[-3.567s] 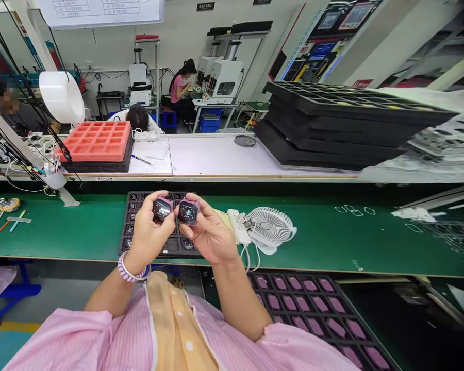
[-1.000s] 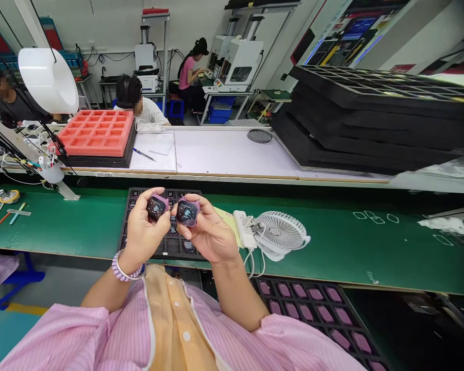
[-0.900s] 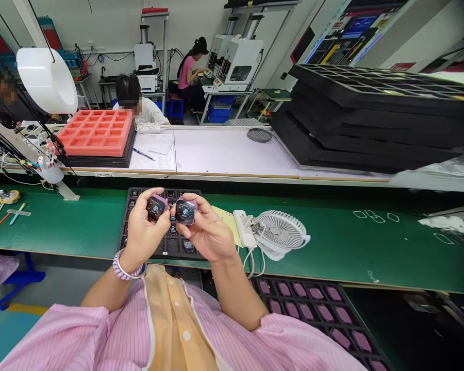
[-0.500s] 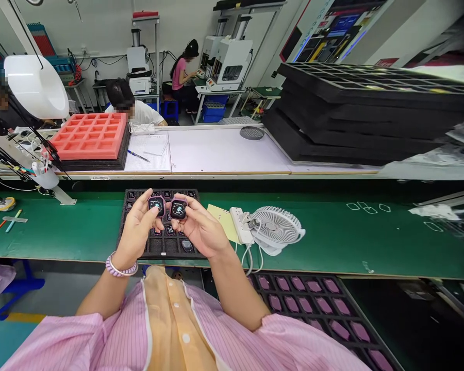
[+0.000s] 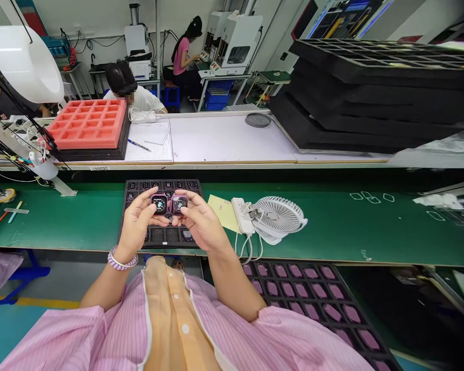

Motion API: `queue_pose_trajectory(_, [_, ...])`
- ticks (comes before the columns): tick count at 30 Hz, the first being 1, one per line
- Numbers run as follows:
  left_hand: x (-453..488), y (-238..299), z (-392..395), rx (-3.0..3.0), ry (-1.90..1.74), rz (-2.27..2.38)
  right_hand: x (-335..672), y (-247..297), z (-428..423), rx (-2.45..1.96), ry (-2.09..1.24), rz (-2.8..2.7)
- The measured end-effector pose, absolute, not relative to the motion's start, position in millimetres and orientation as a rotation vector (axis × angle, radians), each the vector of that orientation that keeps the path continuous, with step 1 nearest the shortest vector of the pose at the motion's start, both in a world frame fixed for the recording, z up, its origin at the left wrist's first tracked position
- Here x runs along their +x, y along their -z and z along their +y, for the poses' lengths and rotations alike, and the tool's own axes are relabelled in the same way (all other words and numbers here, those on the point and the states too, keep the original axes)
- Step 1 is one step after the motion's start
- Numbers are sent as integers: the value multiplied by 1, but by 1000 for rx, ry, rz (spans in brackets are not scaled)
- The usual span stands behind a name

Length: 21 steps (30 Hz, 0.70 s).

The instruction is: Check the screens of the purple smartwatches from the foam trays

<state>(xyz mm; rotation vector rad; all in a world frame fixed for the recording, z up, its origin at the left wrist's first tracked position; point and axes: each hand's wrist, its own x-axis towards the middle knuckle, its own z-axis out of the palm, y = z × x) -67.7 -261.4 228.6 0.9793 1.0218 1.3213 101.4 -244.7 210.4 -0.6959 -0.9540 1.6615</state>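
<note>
Left hand (image 5: 136, 226) was closed thumb-to-fingers on one watch (image 5: 160, 204), right hand (image 5: 204, 222) likewise on a second watch (image 5: 178, 204), above the black tray (image 5: 154, 239) on the desk (image 5: 332, 226) (side by side, presumably keeping both screens visible).

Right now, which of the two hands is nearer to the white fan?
Right. The right hand, holding a watch, is left of the white fan; the left hand, with another watch, is farther left.

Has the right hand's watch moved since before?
Yes: against the black tray behind, the watch in the right hand has shifted leftward, further in from the tray's right edge.
</note>
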Motion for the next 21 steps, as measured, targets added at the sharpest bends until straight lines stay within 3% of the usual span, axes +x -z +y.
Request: queue_pose_trajectory(21, [-68, -223, -262, 1122, -1335, 976, 98, -213, -252, -722, -1546, -1063])
